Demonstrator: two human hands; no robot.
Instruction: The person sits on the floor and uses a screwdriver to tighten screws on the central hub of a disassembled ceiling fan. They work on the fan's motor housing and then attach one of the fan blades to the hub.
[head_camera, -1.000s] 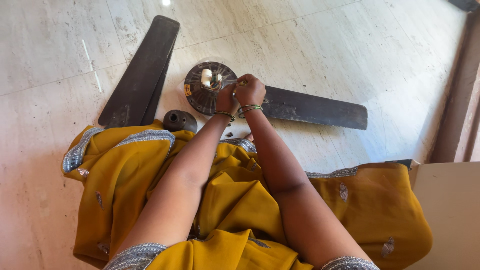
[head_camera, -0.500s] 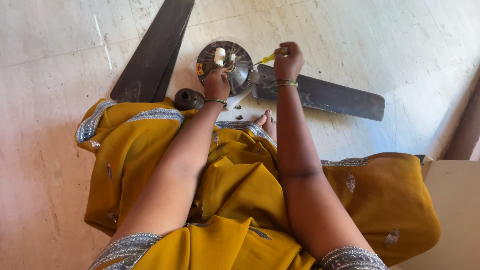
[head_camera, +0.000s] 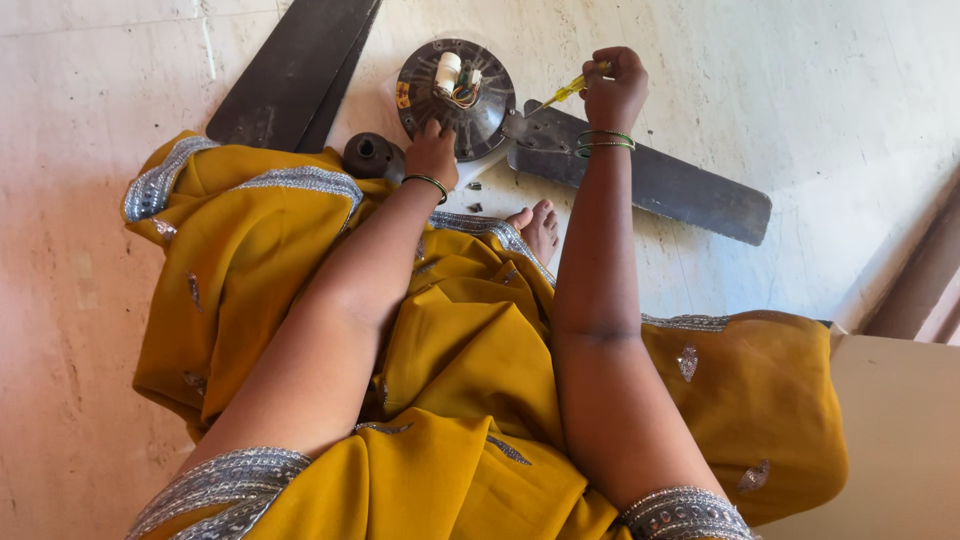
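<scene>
**Hands at a dismantled ceiling fan on the floor**

The person sits on a pale stone floor (head_camera: 820, 110), yellow cloth (head_camera: 470, 340) with silver trim spread over the lap, one bare foot (head_camera: 538, 225) showing near the work. Just ahead lies the round dark fan motor housing (head_camera: 487, 112), open side up, with a white cylinder and coloured wires at its centre.

The left arm reaches straight forward from the lap, elbow low. The left hand (head_camera: 432, 155) rests on the near rim of the housing, fingers curled over the edge and pressing on it; its grip looks closed on the rim, though the fingertips are hidden behind the knuckles.

The right arm runs up almost vertical in the view, wrist bangles stacked below the hand. The right hand (head_camera: 615, 88) is a fist, its grip closed around a yellow-handled screwdriver (head_camera: 568, 90). The tool slants down and left, its tip at the bracket where a dark fan blade (head_camera: 680, 190) meets the housing.

A second fan blade (head_camera: 295, 70) lies at the upper left. A small dark round cap (head_camera: 372, 155) sits beside the left wrist. A few small screws (head_camera: 474, 197) lie loose on the floor between the housing and the foot.
</scene>
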